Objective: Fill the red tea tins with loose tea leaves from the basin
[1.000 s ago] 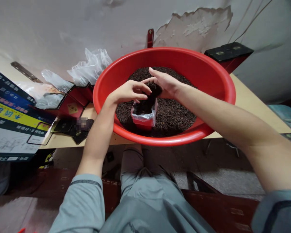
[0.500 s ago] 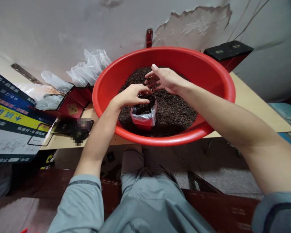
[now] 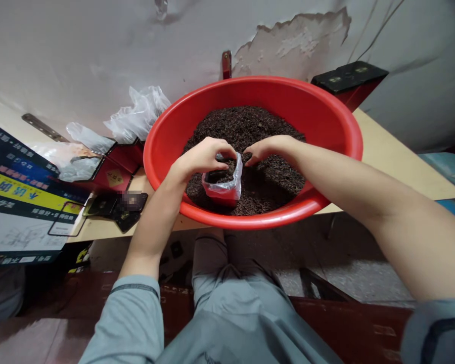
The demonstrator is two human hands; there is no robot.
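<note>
small red rectangular box (image 3: 227,195) with a clear plastic liner (image 3: 235,177), standing among dark loose shreds (image 3: 256,123) inside a round red plastic basin (image 3: 252,221). the left hand (image 3: 209,153) arches over the box's mouth, thumb and fingers apart; the right hand (image 3: 272,148) reaches just beside it, its grip impossible to tell. hand-filling appears under way; the next move likely calls for a cupped scoop.
</note>
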